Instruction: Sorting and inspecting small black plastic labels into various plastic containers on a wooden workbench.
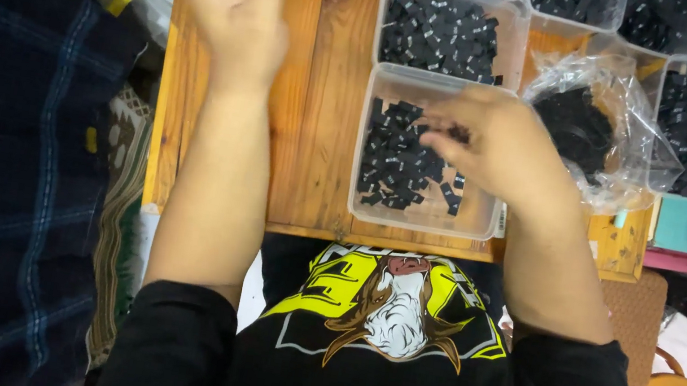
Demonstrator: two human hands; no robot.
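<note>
Because motion blurs your left hand point(239, 10), raised over the bare wooden table point(317, 126), its fingers look loosely spread and empty, though this cannot be confirmed. Your right hand point(505, 145) reaches into the near clear tub point(421, 218), fingertips point(447, 140) pinched among small black pieces point(398, 160); any piece held is hidden. A crumpled clear bag point(617, 125) lies right.

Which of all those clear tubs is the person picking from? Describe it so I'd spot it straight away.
Start at the wooden table. The clear plastic tub nearest its front edge, directly before the person, is the one; the right hand reaches into it. Unlike the packed tubs behind, its small black pieces leave bare floor showing.
</note>
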